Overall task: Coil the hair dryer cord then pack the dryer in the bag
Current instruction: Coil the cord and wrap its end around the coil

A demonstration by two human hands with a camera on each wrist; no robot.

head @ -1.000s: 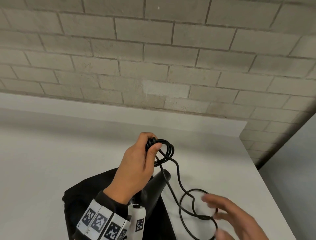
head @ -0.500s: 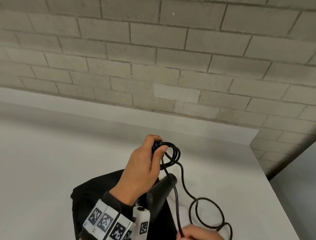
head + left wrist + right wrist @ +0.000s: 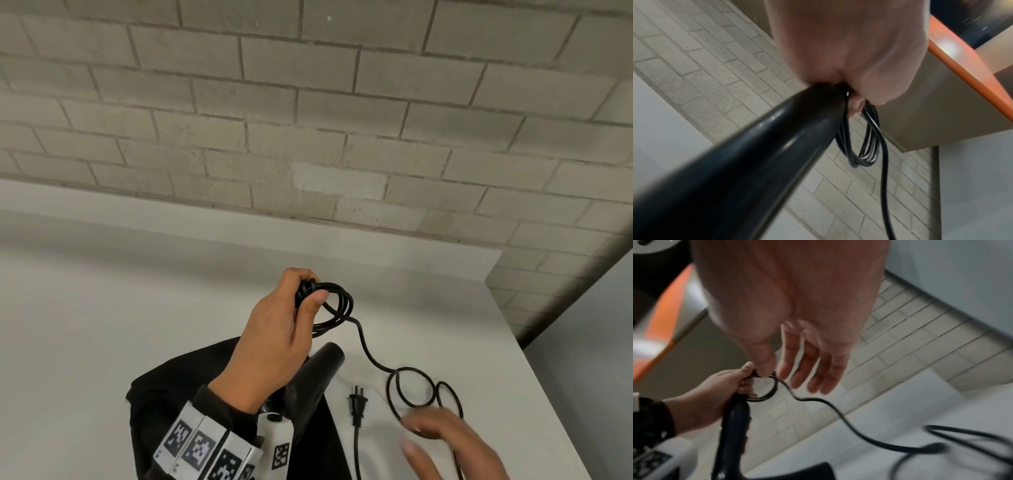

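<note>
Hair dryer (image 3: pixel 310 387) body hidden behind left hand (image 3: pixel 274 342), cord (image 3: pixel 368 349) loops blurred.

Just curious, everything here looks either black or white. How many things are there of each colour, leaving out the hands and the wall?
Black: 3 (hair dryer, its cord with plug, bag)
White: 1 (table)
Total: 4

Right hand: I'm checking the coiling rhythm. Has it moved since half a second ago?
Yes. The right hand has come up from the frame's bottom edge, further onto the table, open over the loose cord.
</note>
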